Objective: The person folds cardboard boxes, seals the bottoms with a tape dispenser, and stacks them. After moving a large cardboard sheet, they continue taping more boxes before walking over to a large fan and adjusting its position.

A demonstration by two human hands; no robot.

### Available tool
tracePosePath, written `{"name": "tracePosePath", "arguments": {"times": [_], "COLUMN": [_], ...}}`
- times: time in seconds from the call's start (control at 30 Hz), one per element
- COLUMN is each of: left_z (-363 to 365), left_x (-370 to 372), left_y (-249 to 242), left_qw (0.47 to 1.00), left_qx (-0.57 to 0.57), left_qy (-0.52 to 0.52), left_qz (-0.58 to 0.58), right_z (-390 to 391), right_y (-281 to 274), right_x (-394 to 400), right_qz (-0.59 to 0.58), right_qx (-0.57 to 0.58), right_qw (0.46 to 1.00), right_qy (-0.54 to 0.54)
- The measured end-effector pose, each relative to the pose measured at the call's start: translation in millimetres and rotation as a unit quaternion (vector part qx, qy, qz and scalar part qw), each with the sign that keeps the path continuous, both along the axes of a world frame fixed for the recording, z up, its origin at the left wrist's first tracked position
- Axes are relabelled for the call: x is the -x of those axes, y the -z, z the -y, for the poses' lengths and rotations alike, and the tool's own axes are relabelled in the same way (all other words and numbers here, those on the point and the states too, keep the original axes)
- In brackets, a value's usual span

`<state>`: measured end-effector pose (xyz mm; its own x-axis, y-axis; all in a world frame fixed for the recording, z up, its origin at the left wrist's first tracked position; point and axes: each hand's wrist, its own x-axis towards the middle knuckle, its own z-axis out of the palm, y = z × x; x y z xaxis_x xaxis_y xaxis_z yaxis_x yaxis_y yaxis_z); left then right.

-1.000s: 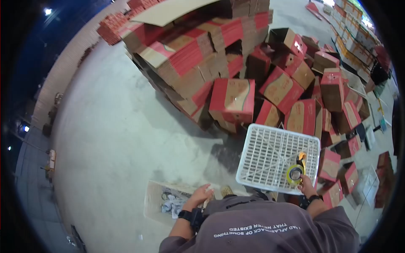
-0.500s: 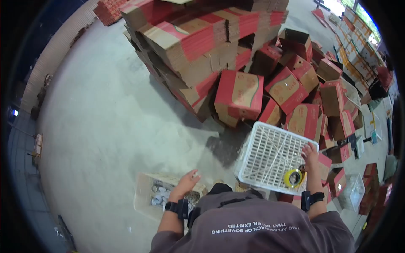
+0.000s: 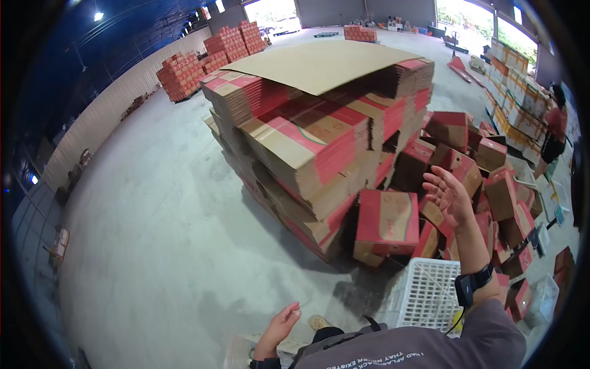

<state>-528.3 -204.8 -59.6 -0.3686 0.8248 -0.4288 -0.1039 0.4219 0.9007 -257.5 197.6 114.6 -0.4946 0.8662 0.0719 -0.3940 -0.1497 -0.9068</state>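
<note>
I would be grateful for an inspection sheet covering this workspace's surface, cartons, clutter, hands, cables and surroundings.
Surface: grey floor, dark patch near the white crate.
Job's things: flattened cartons stacked, plain sheet on top.
Clutter: boxes heaped loosely on the right.
Left hand: open, no object seen.
Right hand: open, raised before the heap.
Cables: thin dark cord by the right wrist; cable or strap, unclear.
Surroundings: a person beside stacked white boxes; red box stacks farther back.

A person [image 3: 556, 126] stands beside stacked white boxes [image 3: 515, 92] banded in orange.
</note>
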Motion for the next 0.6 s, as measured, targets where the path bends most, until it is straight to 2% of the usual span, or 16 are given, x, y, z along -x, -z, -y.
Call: {"name": "tracePosePath", "arguments": {"times": [0.13,0.23,0.33,0.37,0.43,0.5,0.57,0.6], "left_z": [1.4,15.9,23.8,25.2,28.0,27.4,21.4,19.0], "left_x": [78.8,130.6,170.2,178.0,191.6,204.4,217.3,225.4], "left_y": [-21.6,-17.6,-11.8,-9.3,0.3,11.7,2.2,0.3], "left_qw": [0.998,0.998,0.996,0.996,0.995,0.996,0.995,0.995], "left_qx": [0.037,0.034,0.004,-0.01,-0.032,-0.04,-0.039,-0.037], "left_qy": [0.011,0.019,-0.029,-0.045,-0.068,-0.063,-0.085,-0.086], "left_qz": [-0.04,-0.053,-0.081,-0.073,-0.069,-0.045,-0.033,-0.043], "right_z": [-18.1,-45.2,-89.7,-103.4,-122.5,-156.8,-186.0,-211.1], "right_y": [-9.3,-20.4,-34.0,-35.6,-46.7,-43.8,-44.0,-39.7], "right_x": [113.1,178.1,227.7,241.6,274.3,302.6,332.6,341.2], "right_qz": [-0.005,-0.013,-0.007,-0.009,0.005,-0.004,-0.06,-0.112], "right_qx": [0.047,0.051,0.041,0.035,0.05,0.037,0.057,0.028], "right_qw": [0.999,0.999,0.999,0.999,0.996,0.998,0.993,0.993], "right_qy": [-0.008,-0.006,0.015,0.012,0.073,0.053,0.084,0.015]}}
